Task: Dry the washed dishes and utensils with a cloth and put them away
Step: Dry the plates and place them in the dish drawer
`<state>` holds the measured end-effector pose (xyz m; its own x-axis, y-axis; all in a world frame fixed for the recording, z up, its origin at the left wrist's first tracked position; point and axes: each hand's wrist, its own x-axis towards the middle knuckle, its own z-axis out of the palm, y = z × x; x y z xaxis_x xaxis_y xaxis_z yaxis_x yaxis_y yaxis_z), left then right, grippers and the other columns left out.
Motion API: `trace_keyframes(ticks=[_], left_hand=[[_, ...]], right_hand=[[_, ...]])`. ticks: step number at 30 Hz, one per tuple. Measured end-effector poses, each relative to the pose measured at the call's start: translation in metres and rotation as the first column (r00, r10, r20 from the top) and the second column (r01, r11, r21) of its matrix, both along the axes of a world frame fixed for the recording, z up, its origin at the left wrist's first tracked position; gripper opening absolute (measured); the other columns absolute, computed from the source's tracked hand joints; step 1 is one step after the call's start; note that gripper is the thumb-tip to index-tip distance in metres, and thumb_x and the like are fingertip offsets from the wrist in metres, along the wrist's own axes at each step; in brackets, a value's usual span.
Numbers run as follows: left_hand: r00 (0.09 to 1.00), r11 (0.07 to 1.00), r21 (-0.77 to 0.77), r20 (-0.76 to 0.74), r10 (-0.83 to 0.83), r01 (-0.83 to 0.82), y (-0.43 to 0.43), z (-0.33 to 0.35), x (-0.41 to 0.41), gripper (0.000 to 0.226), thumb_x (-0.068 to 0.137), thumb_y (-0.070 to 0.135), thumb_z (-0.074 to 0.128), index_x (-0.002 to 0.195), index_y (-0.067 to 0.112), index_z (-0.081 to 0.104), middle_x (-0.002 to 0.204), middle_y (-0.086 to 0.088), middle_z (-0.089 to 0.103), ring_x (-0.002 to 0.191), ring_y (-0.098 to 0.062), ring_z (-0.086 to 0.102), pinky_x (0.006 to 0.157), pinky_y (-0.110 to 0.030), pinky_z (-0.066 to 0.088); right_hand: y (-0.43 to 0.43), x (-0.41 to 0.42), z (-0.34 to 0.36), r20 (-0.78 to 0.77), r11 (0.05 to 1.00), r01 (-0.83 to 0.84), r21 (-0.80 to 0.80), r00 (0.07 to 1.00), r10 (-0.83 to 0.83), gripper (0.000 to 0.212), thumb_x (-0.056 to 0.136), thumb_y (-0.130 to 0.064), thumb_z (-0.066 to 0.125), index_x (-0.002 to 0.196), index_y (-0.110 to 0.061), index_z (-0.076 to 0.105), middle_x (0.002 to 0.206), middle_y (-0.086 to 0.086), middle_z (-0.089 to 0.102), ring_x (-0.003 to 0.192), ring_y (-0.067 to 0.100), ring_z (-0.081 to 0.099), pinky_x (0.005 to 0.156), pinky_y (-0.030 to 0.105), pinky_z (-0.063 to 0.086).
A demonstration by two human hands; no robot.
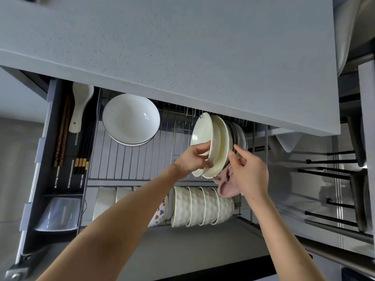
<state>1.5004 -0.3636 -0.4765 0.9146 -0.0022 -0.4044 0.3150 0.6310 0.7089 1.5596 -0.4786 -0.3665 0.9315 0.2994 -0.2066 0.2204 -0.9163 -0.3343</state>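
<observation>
A: Nearest to us, a row of embossed cream bowls (203, 205) lies on its side along the front rail of the pull-out steel wire rack (132, 163). Plain white bowls (105, 199) and a cartoon-print bowl (160, 214) sit to the left of them.

B: Both bare forearms reach in over that row. What about the right hand (250, 173)?

A: It has a bunched pink cloth (226, 186) tucked under its curled lower fingers, hanging just above the embossed bowls. Forefinger and thumb point at the rim of the second plate; touching or not, I can't tell.

B: And the left hand (191, 159)?

A: It's curled round the lower rim of the front round cream plate (203, 128), gripping it. That plate is on edge at the back right of the rack, up against more cream plates (222, 138) and dark-rimmed plates (241, 136) behind.

B: Further left?

A: A stack of white shallow bowls with dark rims (129, 118) rests on the wires. In the side tray, wooden chopsticks (63, 130) lie beside a white ceramic spoon (80, 106).

B: Beyond that?

A: The speckled grey table (182, 47), overhanging the back of the drawer.
</observation>
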Motion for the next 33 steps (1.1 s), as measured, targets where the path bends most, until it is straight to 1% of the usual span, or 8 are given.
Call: trace_keyframes(ticks=[7,10,16,19,21,26,29,33], left_hand=[[0.999,0.999,0.005,-0.022,-0.035,0.035,-0.011,0.003,0.011,0.072,0.075,-0.022,0.059,0.136,0.013,0.051,0.144,0.005,0.047,0.129,-0.017,0.047,0.108,-0.03,0.037],[1.0,0.997,0.083,-0.022,-0.005,0.007,-0.015,0.007,0.013,0.072,0.074,-0.022,0.06,0.136,0.013,0.05,0.142,0.006,0.049,0.127,-0.014,0.048,0.108,-0.027,0.036],[0.998,0.993,0.12,-0.063,0.022,-0.015,-0.015,0.004,0.013,0.076,0.073,-0.021,0.06,0.136,0.019,0.049,0.14,0.006,0.05,0.123,-0.014,0.051,0.1,-0.03,0.046],[0.993,0.996,0.076,-0.112,-0.041,0.05,-0.011,0.002,0.01,0.076,0.077,-0.011,0.067,0.14,0.025,0.045,0.142,0.004,0.048,0.116,-0.016,0.056,0.092,-0.038,0.051],[0.983,0.985,0.098,-0.129,-0.127,0.14,-0.008,0.002,0.006,0.074,0.08,-0.003,0.068,0.144,0.023,0.039,0.145,0.003,0.043,0.116,-0.012,0.052,0.094,-0.032,0.047],[0.961,0.971,0.121,-0.212,-0.176,0.204,0.0,0.015,-0.003,0.061,0.087,-0.005,0.057,0.141,0.018,0.042,0.145,-0.012,0.042,0.132,-0.022,0.043,0.1,-0.039,0.045],[0.961,0.977,0.175,-0.265,-0.073,0.123,0.009,0.028,-0.011,0.053,0.085,-0.001,0.06,0.134,0.017,0.049,0.142,-0.016,0.045,0.124,-0.024,0.049,0.101,-0.041,0.044],[0.974,0.953,0.245,-0.182,-0.138,0.181,0.02,0.077,-0.033,0.07,0.072,0.01,0.075,0.135,0.021,0.048,0.138,-0.004,0.05,0.125,-0.013,0.047,0.101,-0.029,0.04]], right_hand=[[-0.007,0.01,0.001,-0.08,0.998,0.007,0.057,0.997,-0.003,0.03,0.093,-0.028,0.06,0.121,-0.019,0.065,0.046,-0.009,0.046,0.042,0.002,0.046,0.049,0.016,0.036],[-0.007,0.012,-0.001,-0.108,0.999,0.005,0.054,0.994,0.001,0.028,0.093,-0.029,0.059,0.119,-0.02,0.066,0.054,-0.006,0.055,0.044,0.005,0.045,0.047,0.016,0.037],[-0.011,0.014,-0.006,-0.148,0.999,0.036,0.04,0.989,-0.03,0.031,0.092,-0.032,0.06,0.121,-0.022,0.065,0.081,-0.003,0.069,0.067,0.012,0.062,0.062,0.035,0.053],[-0.015,0.012,-0.006,-0.157,0.999,0.03,0.028,0.987,-0.026,0.03,0.092,-0.031,0.06,0.121,-0.022,0.065,0.09,-0.002,0.071,0.07,0.012,0.065,0.064,0.036,0.056],[-0.016,0.011,-0.004,-0.158,0.999,0.023,0.024,0.987,-0.019,0.03,0.092,-0.031,0.06,0.12,-0.022,0.065,0.095,0.0,0.071,0.076,0.013,0.066,0.07,0.038,0.057],[-0.015,0.008,0.006,-0.128,0.998,-0.029,0.054,0.991,0.035,0.028,0.092,-0.028,0.06,0.119,-0.018,0.065,0.06,-0.013,0.053,0.053,0.005,0.049,0.056,0.028,0.047],[-0.012,0.005,0.02,-0.091,0.99,-0.115,0.08,0.988,0.122,0.032,0.091,-0.024,0.063,0.121,-0.014,0.064,0.047,-0.01,0.04,0.048,0.009,0.043,0.068,0.035,0.055],[-0.001,-0.01,0.058,-0.114,0.961,-0.256,0.106,0.957,0.267,0.051,0.084,-0.03,0.071,0.132,-0.022,0.055,0.081,-0.001,0.068,0.083,0.015,0.064,0.082,0.026,0.051]])
